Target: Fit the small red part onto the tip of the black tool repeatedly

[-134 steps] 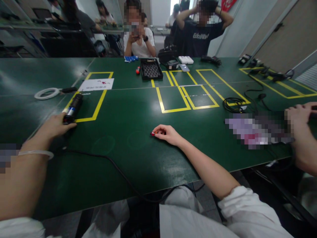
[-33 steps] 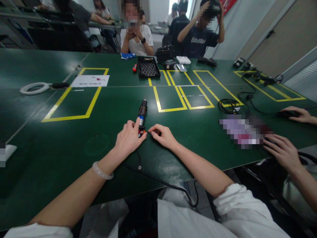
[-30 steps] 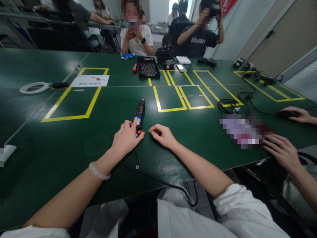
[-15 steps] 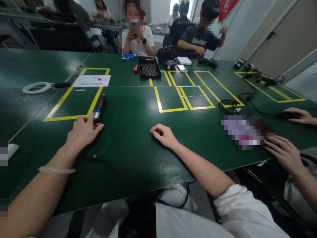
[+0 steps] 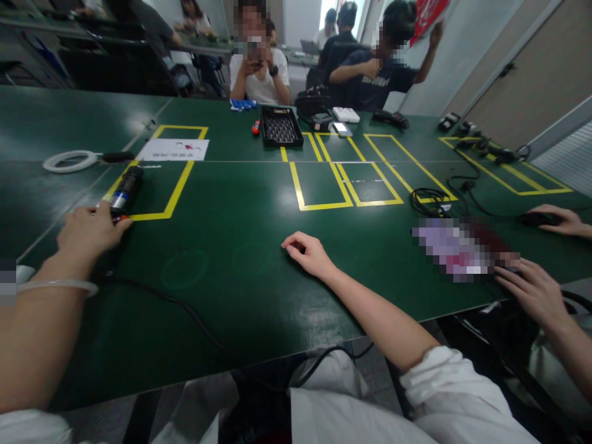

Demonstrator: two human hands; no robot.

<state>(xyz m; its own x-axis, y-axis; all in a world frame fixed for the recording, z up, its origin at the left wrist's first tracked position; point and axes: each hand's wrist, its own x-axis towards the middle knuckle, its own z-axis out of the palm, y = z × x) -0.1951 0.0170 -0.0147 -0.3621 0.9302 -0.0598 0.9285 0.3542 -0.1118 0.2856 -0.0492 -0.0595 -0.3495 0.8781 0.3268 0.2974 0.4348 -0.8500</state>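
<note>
Left hand (image 5: pixel 87 233) has its fingers round the black tool (image 5: pixel 126 188), barrel poking out past them. Right hand (image 5: pixel 309 254) is loosely curled on the worktop (image 5: pixel 240 314), can't tell if it's grasping anything.

Tabletop: dark green (image 5: pixel 259 191), glossy; spans most of frame; 1 pale seam across, 1 diagonal at upper left.
Markings: yellow tape outlines (image 5: pixel 321 205), left, centre and right.
Rear furniture: black chair (image 5: pixel 111 74), upper left; long rear table (image 5: pixel 28 28) behind it, dim.
Wall, upper right: pale panels (image 5: pixel 476 37), slanting in view; beige-brown panel (image 5: pixel 550 68) with dark handle (image 5: pixel 507 69).
Right edge: pale slatted surface (image 5: pixel 571 154).
Banner: red (image 5: pixel 425 21), top right of centre; lettering unreadable.
Window: bright strip (image 5: pixel 327 9), top centre.
Floor: grey tiles (image 5: pixel 380 385), lower centre.
Light: soft glare on tabletop, lower centre and upper left.
</note>
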